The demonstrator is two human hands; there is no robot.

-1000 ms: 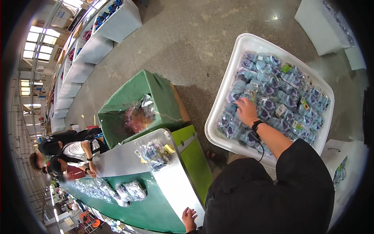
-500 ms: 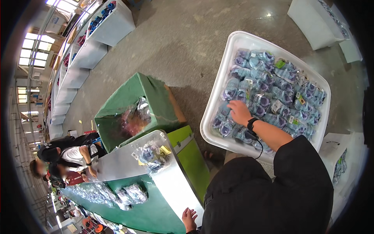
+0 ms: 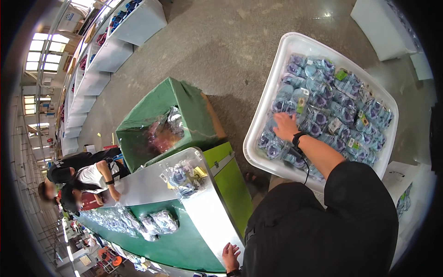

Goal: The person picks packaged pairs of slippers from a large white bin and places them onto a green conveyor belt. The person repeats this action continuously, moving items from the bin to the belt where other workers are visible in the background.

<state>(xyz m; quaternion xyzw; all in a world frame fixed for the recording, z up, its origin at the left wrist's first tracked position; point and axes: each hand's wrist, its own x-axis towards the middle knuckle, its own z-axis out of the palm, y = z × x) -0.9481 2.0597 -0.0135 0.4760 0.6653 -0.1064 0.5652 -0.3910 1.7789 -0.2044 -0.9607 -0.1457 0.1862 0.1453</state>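
My right hand (image 3: 285,127) reaches into a large white bin (image 3: 271,87). Its fingers are stretched out and apart, lying on the near left part of the load without gripping anything. Filling the bin are rows of light-blue shoes with purple insides (image 3: 318,99), packed in clear plastic bags, some with green or yellow tags. Beside the metal edge of the conveyor table (image 3: 203,221), my left hand (image 3: 231,256) hangs with loosely bent, parted fingers and nothing in it. A pile of bagged shoes (image 3: 184,177) rests on the table's end.
More bagged shoes (image 3: 159,222) lie on the green belt (image 3: 184,244). A green-lined box (image 3: 152,111) holding crumpled plastic stands beyond the table. Two people (image 3: 94,177) work at its far left. White bins (image 3: 383,32) stand right, others (image 3: 138,32) line the left.
The view has shifted a little, so the scene sits slightly differently in the picture. My right hand stays over the bagged shoes, its fingers now a bit more spread. My left hand remains empty.
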